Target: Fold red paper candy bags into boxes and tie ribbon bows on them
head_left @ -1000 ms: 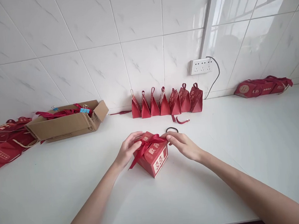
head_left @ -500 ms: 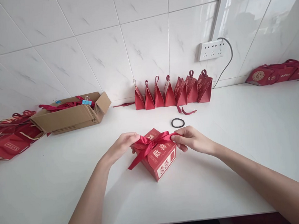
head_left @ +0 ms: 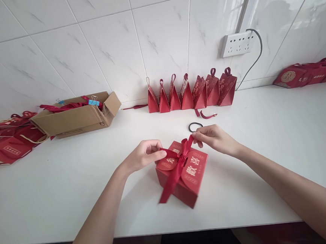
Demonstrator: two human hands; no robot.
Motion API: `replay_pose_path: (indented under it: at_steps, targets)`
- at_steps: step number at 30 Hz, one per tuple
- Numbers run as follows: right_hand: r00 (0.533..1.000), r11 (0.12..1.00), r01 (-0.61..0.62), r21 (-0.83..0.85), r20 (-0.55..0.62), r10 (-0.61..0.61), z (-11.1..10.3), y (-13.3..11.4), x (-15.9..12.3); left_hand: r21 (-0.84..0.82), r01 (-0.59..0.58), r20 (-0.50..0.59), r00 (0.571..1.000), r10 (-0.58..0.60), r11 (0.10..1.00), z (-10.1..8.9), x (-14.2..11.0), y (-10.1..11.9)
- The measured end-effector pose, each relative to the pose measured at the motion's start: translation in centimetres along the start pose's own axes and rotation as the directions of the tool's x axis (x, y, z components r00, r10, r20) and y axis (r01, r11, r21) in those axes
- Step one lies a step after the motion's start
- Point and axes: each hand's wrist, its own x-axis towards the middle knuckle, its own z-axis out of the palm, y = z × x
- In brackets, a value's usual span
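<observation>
A red gift box [head_left: 191, 180] with gold characters stands on the white table [head_left: 254, 175], just in front of me. A red ribbon [head_left: 174, 173] is knotted on its lid, with a long tail hanging down the front. My left hand [head_left: 144, 155] pinches the left loop of the ribbon. My right hand [head_left: 213, 138] pinches the ribbon's right loop at the box's far corner. Both hands are closed on the ribbon.
A black hair band [head_left: 195, 126] lies just behind the box. Several red triangular boxes [head_left: 190, 95] line the tiled wall. An open cardboard carton [head_left: 75, 115] with ribbons and clips sits at left, flat red boxes [head_left: 7, 145] beside it. More red boxes [head_left: 306, 74] lie far right under a socket [head_left: 237, 44].
The box has turned on the table and now sits slightly nearer and to the right. Both hands still pinch the ribbon, and the long tail now hangs down the front.
</observation>
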Motion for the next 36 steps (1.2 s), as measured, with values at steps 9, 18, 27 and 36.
replay_pose_path:
  at_steps: [9,18,27,36]
  targets:
    - [0.991,0.999,0.036,0.002,-0.126,-0.035,0.6,-0.4,0.1,-0.011,-0.189,0.108,0.976,0.189,0.982,2.1,0.7,-0.4]
    - [0.975,0.992,0.031,0.121,-0.221,-0.004,-0.4,-0.3,0.2,0.176,0.036,-0.194,0.981,-0.001,0.984,2.4,0.9,-0.4]
    - [0.989,0.98,0.061,0.192,-0.147,-0.033,-0.8,0.1,0.4,0.046,-0.339,-0.037,0.94,0.34,0.94,3.2,0.5,-0.8]
    - [0.89,0.765,0.254,0.592,-0.453,0.055,-1.3,-1.3,0.5,0.28,-0.385,0.01,0.917,0.398,0.88,4.6,1.6,-2.1]
